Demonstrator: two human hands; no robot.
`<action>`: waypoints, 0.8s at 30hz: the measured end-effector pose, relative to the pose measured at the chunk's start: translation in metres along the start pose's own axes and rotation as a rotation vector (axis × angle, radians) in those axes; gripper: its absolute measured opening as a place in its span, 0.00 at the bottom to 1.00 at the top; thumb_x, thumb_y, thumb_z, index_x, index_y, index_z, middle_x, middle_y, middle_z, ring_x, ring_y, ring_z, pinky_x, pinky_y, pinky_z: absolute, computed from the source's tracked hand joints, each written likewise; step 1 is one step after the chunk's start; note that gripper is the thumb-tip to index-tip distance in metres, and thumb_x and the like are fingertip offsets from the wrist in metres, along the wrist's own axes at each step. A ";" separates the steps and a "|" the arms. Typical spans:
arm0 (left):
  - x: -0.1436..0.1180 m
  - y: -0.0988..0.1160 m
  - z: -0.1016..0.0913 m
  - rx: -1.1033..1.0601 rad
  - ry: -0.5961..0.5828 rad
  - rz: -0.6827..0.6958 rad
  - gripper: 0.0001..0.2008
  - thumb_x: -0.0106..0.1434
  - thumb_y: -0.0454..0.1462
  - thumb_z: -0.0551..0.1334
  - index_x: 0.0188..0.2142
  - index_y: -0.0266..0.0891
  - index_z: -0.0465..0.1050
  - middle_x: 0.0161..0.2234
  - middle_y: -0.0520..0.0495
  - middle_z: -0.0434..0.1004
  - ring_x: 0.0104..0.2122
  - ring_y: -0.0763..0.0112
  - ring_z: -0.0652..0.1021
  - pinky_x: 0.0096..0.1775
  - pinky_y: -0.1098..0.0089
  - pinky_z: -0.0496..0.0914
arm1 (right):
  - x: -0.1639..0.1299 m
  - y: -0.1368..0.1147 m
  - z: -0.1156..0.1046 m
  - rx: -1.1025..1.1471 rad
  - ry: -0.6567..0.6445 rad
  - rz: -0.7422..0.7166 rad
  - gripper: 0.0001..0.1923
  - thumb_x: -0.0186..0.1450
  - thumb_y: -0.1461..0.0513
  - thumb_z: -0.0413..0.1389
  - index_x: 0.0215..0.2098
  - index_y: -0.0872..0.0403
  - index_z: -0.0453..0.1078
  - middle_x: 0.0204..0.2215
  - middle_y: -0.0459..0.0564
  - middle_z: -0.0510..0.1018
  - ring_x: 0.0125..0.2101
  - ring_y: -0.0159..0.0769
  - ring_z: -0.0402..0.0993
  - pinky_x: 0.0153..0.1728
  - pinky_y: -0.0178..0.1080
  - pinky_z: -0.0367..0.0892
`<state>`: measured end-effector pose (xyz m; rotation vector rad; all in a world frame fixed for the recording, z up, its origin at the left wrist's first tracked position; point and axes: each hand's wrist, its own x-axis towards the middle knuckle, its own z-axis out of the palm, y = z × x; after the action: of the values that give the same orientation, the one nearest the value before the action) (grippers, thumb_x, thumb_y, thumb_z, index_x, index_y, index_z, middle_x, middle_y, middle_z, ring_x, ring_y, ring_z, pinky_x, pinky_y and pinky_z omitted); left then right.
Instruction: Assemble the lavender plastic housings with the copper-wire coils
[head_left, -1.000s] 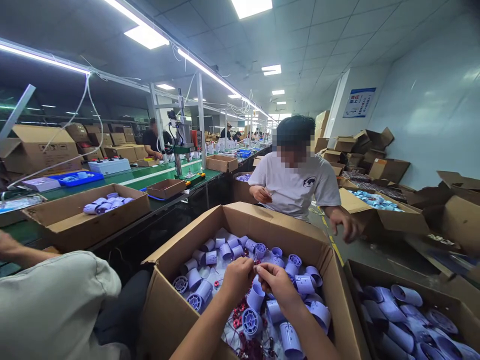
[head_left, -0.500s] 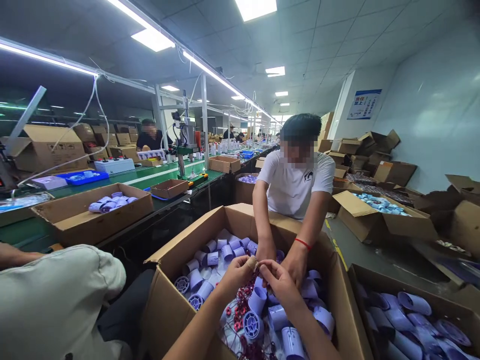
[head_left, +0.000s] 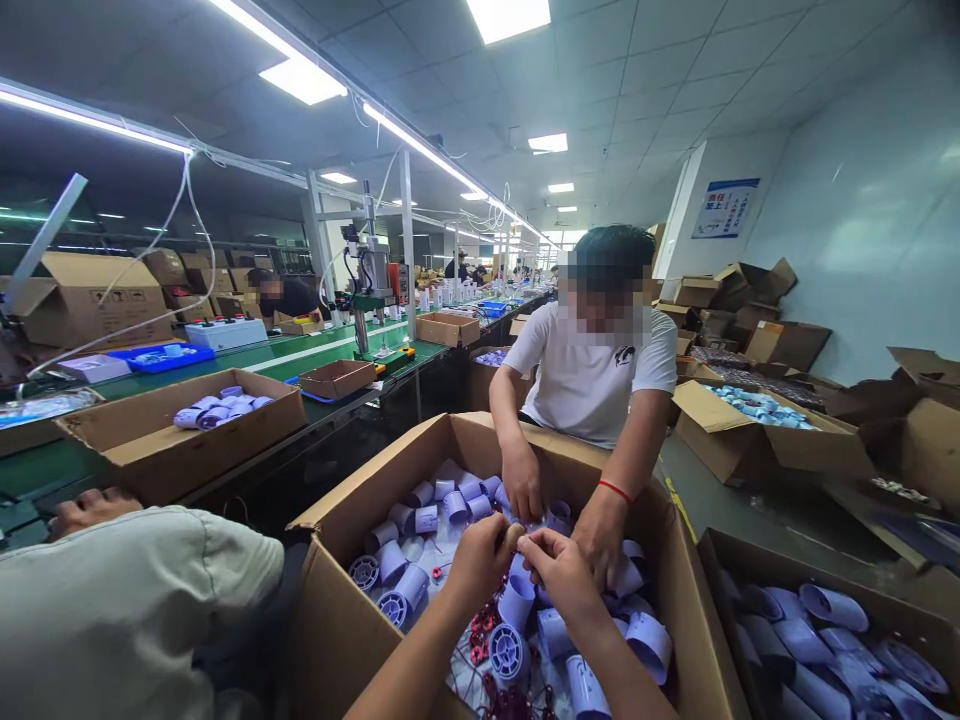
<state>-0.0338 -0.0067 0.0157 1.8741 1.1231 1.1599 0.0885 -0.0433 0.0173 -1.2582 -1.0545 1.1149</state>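
Head view: the person's left hand [head_left: 480,562] and right hand [head_left: 559,572] meet fingertip to fingertip over the big cardboard box [head_left: 360,640], both pinched narrow on something too small to make out between them. They hover just above a lilac plastic tube [head_left: 516,602] standing among many like it, with a grilled round fan part [head_left: 507,650] and a tangle of red wire coils [head_left: 480,640] lying directly beneath the wrists. The hands have barely shifted over the last second; the pinch holds in the same spot over the heap.

What has changed is the company. A co-worker in a white T-shirt [head_left: 592,385], who a second ago leaned away toward the side, now bends over the far rim with both hands down in the same box, one co-worker's hand [head_left: 523,483] gripping tubes, the other, marked by a red wrist string [head_left: 615,490], pressed into the pile just beside the person's right hand. That crowds the working space, and the two sets of hands nearly touch.

To the left, a second person's pale sleeve [head_left: 127,610] fills the corner, near a shallow carton [head_left: 187,440] on the green conveyor bench [head_left: 315,350]. Another box of tubes [head_left: 825,640] sits at the right.
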 end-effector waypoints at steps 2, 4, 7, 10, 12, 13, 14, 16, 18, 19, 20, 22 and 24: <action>-0.002 0.000 0.000 0.166 -0.007 0.056 0.14 0.61 0.39 0.56 0.19 0.40 0.63 0.19 0.52 0.64 0.22 0.72 0.64 0.26 0.72 0.55 | 0.002 0.003 0.000 -0.010 -0.010 0.028 0.18 0.47 0.48 0.61 0.17 0.53 0.66 0.13 0.41 0.66 0.15 0.26 0.56 0.17 0.33 0.52; -0.004 0.001 0.001 0.322 -0.061 0.087 0.12 0.61 0.36 0.55 0.21 0.40 0.64 0.22 0.49 0.68 0.25 0.68 0.68 0.29 0.70 0.58 | 0.003 0.006 0.000 -0.019 -0.041 0.060 0.17 0.47 0.49 0.60 0.17 0.53 0.66 0.13 0.40 0.66 0.15 0.26 0.56 0.17 0.33 0.51; -0.007 0.004 0.002 0.429 -0.168 0.100 0.09 0.59 0.30 0.55 0.23 0.40 0.66 0.26 0.45 0.71 0.31 0.63 0.72 0.33 0.68 0.61 | 0.003 0.008 -0.001 -0.036 -0.117 0.124 0.14 0.45 0.53 0.61 0.15 0.53 0.66 0.12 0.40 0.66 0.15 0.25 0.56 0.16 0.32 0.49; -0.010 0.006 0.004 0.413 -0.220 0.094 0.08 0.52 0.25 0.58 0.23 0.39 0.66 0.26 0.46 0.72 0.32 0.62 0.73 0.35 0.67 0.62 | 0.001 0.003 -0.006 -0.051 -0.217 0.219 0.13 0.44 0.55 0.61 0.13 0.53 0.65 0.11 0.41 0.66 0.13 0.25 0.56 0.15 0.31 0.47; -0.011 0.004 0.007 0.396 -0.219 0.075 0.09 0.51 0.25 0.58 0.22 0.39 0.65 0.25 0.47 0.71 0.32 0.63 0.73 0.35 0.68 0.62 | -0.002 -0.005 -0.013 -0.051 -0.277 0.271 0.13 0.45 0.54 0.61 0.15 0.54 0.67 0.11 0.40 0.66 0.12 0.23 0.53 0.14 0.30 0.45; -0.010 0.002 0.009 0.385 -0.204 0.058 0.09 0.52 0.25 0.58 0.22 0.39 0.65 0.24 0.47 0.70 0.31 0.64 0.73 0.34 0.69 0.62 | -0.003 -0.011 -0.018 -0.037 -0.296 0.281 0.13 0.45 0.53 0.61 0.17 0.54 0.68 0.11 0.40 0.67 0.11 0.22 0.52 0.14 0.30 0.44; -0.009 0.001 0.010 0.373 -0.184 0.041 0.09 0.53 0.27 0.58 0.21 0.39 0.64 0.23 0.48 0.69 0.29 0.65 0.73 0.32 0.70 0.61 | -0.003 -0.016 -0.022 -0.006 -0.297 0.276 0.14 0.45 0.52 0.62 0.20 0.55 0.70 0.12 0.40 0.67 0.12 0.22 0.52 0.14 0.30 0.44; -0.005 -0.003 0.012 0.346 -0.144 0.011 0.11 0.58 0.32 0.57 0.20 0.39 0.62 0.20 0.51 0.66 0.25 0.68 0.70 0.29 0.71 0.59 | -0.003 -0.023 -0.029 0.088 -0.249 0.239 0.18 0.45 0.50 0.63 0.26 0.55 0.73 0.14 0.39 0.67 0.13 0.22 0.52 0.15 0.30 0.44; -0.001 -0.007 0.012 0.186 -0.121 -0.048 0.15 0.59 0.40 0.58 0.19 0.40 0.59 0.17 0.53 0.63 0.21 0.72 0.66 0.25 0.73 0.56 | 0.000 -0.023 -0.032 0.167 -0.145 0.184 0.20 0.44 0.49 0.65 0.29 0.55 0.74 0.14 0.39 0.66 0.13 0.22 0.51 0.15 0.31 0.44; 0.001 -0.007 0.011 0.046 -0.119 -0.093 0.17 0.58 0.44 0.60 0.19 0.40 0.59 0.17 0.55 0.62 0.20 0.74 0.64 0.24 0.73 0.55 | 0.002 -0.021 -0.032 0.181 -0.098 0.162 0.21 0.43 0.49 0.66 0.29 0.55 0.74 0.14 0.39 0.65 0.13 0.22 0.51 0.15 0.31 0.44; 0.003 -0.008 0.010 -0.119 -0.123 -0.150 0.19 0.56 0.48 0.61 0.20 0.40 0.58 0.16 0.56 0.60 0.19 0.76 0.62 0.23 0.74 0.54 | 0.004 -0.017 -0.031 0.177 -0.069 0.146 0.22 0.43 0.49 0.66 0.30 0.54 0.74 0.14 0.38 0.65 0.13 0.22 0.50 0.15 0.31 0.43; 0.005 -0.006 0.006 -0.452 -0.159 -0.282 0.23 0.50 0.54 0.65 0.23 0.40 0.58 0.17 0.59 0.58 0.17 0.79 0.58 0.21 0.75 0.52 | 0.007 -0.008 -0.026 0.156 -0.072 0.132 0.23 0.45 0.47 0.65 0.32 0.54 0.74 0.15 0.39 0.65 0.13 0.23 0.51 0.15 0.31 0.44; 0.006 -0.002 0.001 -0.689 -0.222 -0.393 0.25 0.47 0.57 0.65 0.28 0.41 0.60 0.18 0.61 0.57 0.16 0.81 0.57 0.20 0.77 0.52 | 0.007 -0.001 -0.018 0.123 -0.112 0.107 0.23 0.48 0.46 0.64 0.34 0.52 0.74 0.17 0.40 0.67 0.14 0.24 0.54 0.15 0.32 0.48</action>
<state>-0.0322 -0.0009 0.0158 1.1534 0.7799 0.9226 0.1077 -0.0390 0.0171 -1.1765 -0.9951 1.3250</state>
